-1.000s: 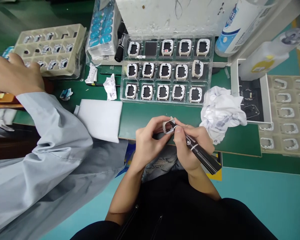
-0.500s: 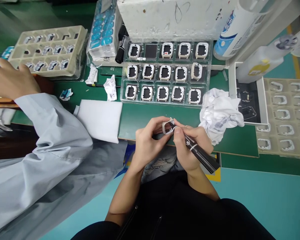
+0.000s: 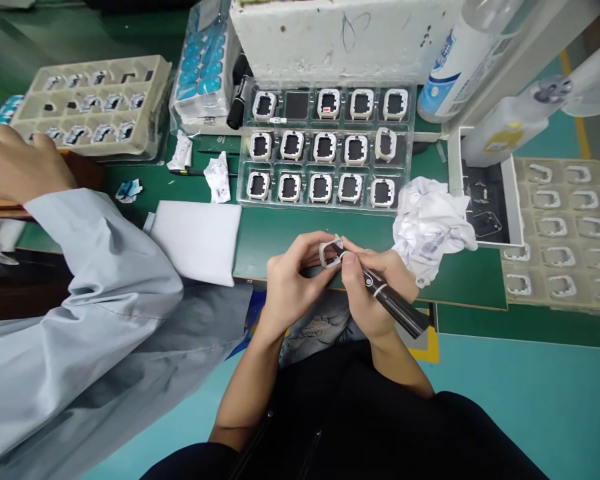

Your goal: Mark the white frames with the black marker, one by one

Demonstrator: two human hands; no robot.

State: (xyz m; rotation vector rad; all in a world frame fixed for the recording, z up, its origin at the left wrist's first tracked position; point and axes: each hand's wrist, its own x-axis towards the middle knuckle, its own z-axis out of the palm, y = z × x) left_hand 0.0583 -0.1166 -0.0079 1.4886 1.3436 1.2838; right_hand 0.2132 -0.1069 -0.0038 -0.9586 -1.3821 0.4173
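My left hand [image 3: 295, 280] pinches a small pale watch-case frame [image 3: 325, 255] at the table's front edge. In my right hand [image 3: 375, 293] is a thick black marker pen [image 3: 397, 308]; its tip reaches into the frame's opening, though exact contact is too small to tell. Beyond my hands lies a clear plastic tray [image 3: 240, 200] with rows of similar white frames. One compartment in its back row shows only a dark bottom. Close to my right hand sits a crumpled, stained white cloth [image 3: 427, 223].
A co-worker's hand [image 3: 23, 163] and grey sleeve occupy the left, near a beige parts tray [image 3: 163, 87]. White foam sheets [image 3: 195, 240] lie left of my hands. Rightward are a shallow white box [image 3: 517, 200], bottles [image 3: 460, 63] and another beige tray [image 3: 533, 183].
The whole view has shifted slightly, with most things a little further left. My hands keep nearly the same hold on the frame and marker pen.
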